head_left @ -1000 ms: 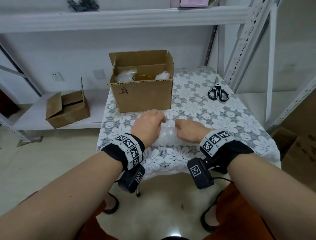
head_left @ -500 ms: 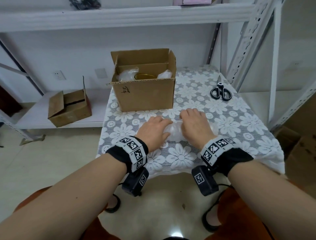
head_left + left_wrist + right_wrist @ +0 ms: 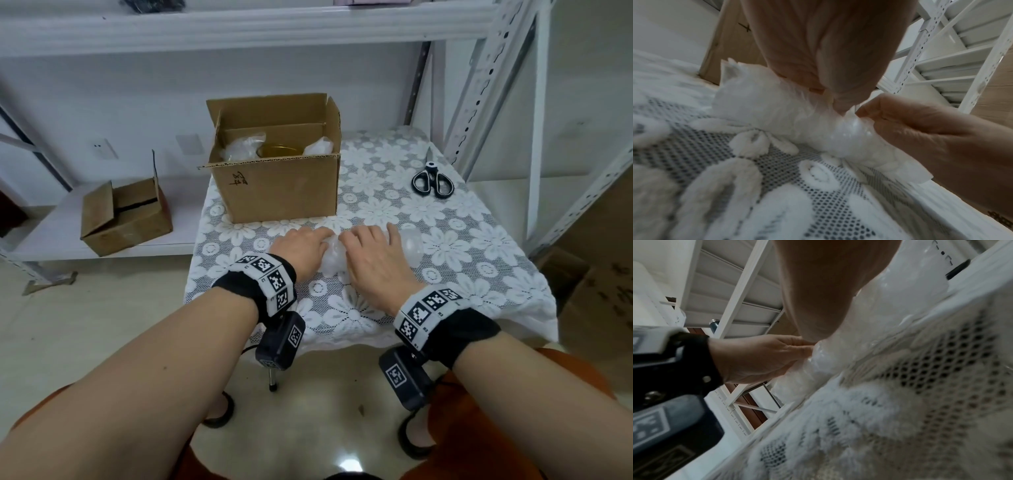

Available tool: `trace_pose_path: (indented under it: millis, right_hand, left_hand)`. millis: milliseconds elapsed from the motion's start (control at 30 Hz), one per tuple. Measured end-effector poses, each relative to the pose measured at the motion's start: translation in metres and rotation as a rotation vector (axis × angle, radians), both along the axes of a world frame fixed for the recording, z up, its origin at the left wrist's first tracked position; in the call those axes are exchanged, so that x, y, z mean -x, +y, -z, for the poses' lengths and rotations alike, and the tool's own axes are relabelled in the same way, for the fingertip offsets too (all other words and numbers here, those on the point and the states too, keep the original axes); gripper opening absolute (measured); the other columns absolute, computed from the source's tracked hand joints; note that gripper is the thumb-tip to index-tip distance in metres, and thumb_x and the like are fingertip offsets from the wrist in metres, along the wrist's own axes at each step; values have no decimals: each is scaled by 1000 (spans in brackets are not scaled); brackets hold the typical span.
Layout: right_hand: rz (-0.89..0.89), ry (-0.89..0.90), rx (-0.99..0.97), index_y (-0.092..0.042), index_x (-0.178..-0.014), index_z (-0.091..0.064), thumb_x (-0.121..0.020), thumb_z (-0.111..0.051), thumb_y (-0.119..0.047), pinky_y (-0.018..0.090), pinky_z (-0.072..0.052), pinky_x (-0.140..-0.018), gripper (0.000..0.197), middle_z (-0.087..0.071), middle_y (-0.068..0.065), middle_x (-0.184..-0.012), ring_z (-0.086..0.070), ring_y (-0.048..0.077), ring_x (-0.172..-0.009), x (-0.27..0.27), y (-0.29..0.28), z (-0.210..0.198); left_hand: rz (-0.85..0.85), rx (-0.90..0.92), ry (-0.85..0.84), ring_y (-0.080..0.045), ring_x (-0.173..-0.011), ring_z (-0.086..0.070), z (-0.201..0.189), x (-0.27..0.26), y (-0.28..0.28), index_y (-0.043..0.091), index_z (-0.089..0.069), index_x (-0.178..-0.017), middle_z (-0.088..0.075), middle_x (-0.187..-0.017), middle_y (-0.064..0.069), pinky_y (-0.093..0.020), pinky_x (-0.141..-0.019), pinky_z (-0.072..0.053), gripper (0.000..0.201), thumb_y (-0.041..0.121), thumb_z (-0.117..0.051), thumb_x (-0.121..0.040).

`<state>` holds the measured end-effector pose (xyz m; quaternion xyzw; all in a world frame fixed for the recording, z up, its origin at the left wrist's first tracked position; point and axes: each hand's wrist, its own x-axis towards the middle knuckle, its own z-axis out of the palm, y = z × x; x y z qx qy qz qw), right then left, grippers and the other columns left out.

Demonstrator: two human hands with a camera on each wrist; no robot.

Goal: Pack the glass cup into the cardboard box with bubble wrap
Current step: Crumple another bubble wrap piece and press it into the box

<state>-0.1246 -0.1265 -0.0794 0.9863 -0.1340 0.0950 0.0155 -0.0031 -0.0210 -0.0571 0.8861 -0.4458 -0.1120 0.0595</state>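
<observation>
A bundle of clear bubble wrap (image 3: 334, 262) lies on the lace tablecloth in front of the open cardboard box (image 3: 274, 186). My left hand (image 3: 320, 240) grips its left part, fingers curled over the top. My right hand (image 3: 371, 238) lies over its right part. In the left wrist view the right hand (image 3: 865, 113) pinches the bubble wrap (image 3: 777, 110) next to the left hand's fingers (image 3: 818, 78). Inside the box an amber round rim (image 3: 279, 150), maybe the glass cup, sits between two pieces of bubble wrap. Most of the bundle is hidden under my hands.
Black-handled scissors (image 3: 433, 181) lie at the table's far right. A smaller cardboard box (image 3: 123, 219) sits on the low shelf to the left. White metal shelf posts (image 3: 479, 85) rise behind and to the right. The table's front edge (image 3: 342, 342) is near my wrists.
Both hands moved forward toward the box with the bubble wrap. The right hand went from beside the wrap to lying over it.
</observation>
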Motion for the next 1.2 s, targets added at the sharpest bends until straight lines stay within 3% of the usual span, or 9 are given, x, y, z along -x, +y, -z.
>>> trace_pose_path:
  millis: [167,433,567,700,800,900,1000,1067,1200]
  right_hand:
    - [11,141,-32,-17,-144,-25,-96,-34,-43,58,-14,-113,56,-38,5,-140,-34,26,-131,0,-5,0]
    - [48,205,-196,-16,-141,-28,-92,-37,-44,45,-35,-103,57,-43,10,-135,-44,28,-121,-19,-17,-13]
    - [78,264,-290,-16,-135,-33,-91,-42,-42,45,-37,-98,53,-42,10,-135,-43,28,-120,-28,-22,-21]
    - [54,294,-342,-16,-142,-28,-91,-43,-37,45,-35,-101,57,-37,11,-141,-39,28,-125,-29,-27,-25]
    - [35,205,-369,-19,-148,-19,-91,-45,-33,42,-33,-106,64,-34,10,-144,-36,26,-127,-25,-28,-19]
    - [31,57,-287,-19,-149,-17,-92,-48,-36,39,-28,-111,67,-34,8,-144,-34,25,-130,-18,-26,-13]
    - [81,47,-52,-20,-145,-25,-92,-48,-44,53,-11,-117,63,-38,5,-142,-30,25,-135,-10,-24,-13]
    - [150,133,3,-25,-147,-19,-91,-49,-40,64,-2,-112,65,-34,6,-146,-23,29,-139,-6,-24,-13]
    - [255,281,-120,-32,-148,0,-81,-56,-13,71,-7,-108,90,-25,10,-150,-14,33,-143,-8,-27,-11]
  left_hand:
    - [-29,30,-83,-27,-121,-48,4,4,-7,26,-39,-139,-50,-134,-7,-41,-98,-41,41,21,-38,-99]
    - [78,446,-128,-23,-115,-43,1,18,1,10,-48,-129,-49,-128,-7,-29,-98,-35,49,0,-54,-82]
    - [51,280,-225,-23,-132,-31,4,15,8,15,-37,-141,-40,-140,-7,-39,-115,-21,56,23,-49,-86]
    - [26,-17,-221,-27,-146,-8,7,11,11,20,-9,-151,-15,-157,-9,-43,-120,-2,74,40,-46,-91]
    - [-1,-105,-103,-28,-147,-5,9,8,9,22,7,-152,-7,-159,-10,-44,-120,-3,90,39,-53,-86]
    - [-23,-143,-54,-28,-145,-11,7,4,4,18,7,-152,-14,-158,-12,-45,-120,-7,95,36,-57,-84]
    - [-41,-162,-44,-27,-145,-14,7,1,-1,15,3,-152,-18,-156,-13,-42,-120,-8,90,30,-56,-85]
    - [-59,-169,-37,-26,-146,-12,7,1,-3,14,3,-152,-16,-157,-13,-41,-120,-6,88,25,-54,-86]
    - [-68,-167,-49,-26,-145,-13,10,2,-5,13,2,-152,-18,-156,-13,-41,-120,-6,87,14,-54,-84]
